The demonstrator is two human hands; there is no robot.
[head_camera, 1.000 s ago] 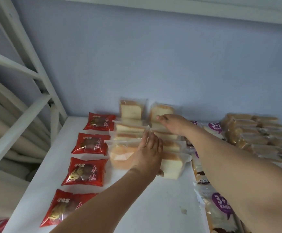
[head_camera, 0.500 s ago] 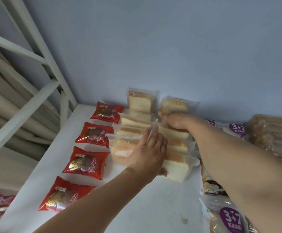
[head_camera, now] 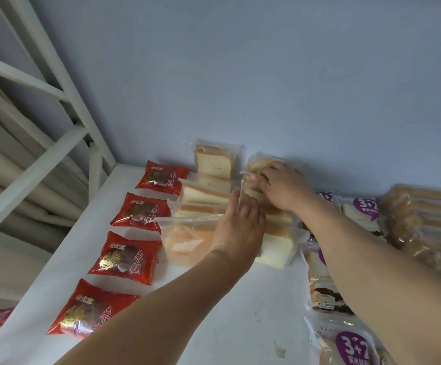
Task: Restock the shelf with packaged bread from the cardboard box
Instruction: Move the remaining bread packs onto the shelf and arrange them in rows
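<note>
Since the earlier frame, the right hand [head_camera: 284, 187] had moved farther back and now gripped a clear soft bread packet [head_camera: 253, 177] near the wall. The left hand [head_camera: 236, 229] rested flat, with straight fingers, on the sliced bread packets [head_camera: 203, 198] on the white shelf [head_camera: 240, 312]. Glossy red packets [head_camera: 126, 258] lay in a row at the left.

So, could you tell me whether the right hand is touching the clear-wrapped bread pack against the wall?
Touching: the head view shows the right hand resting on the rear bread pack.
</note>
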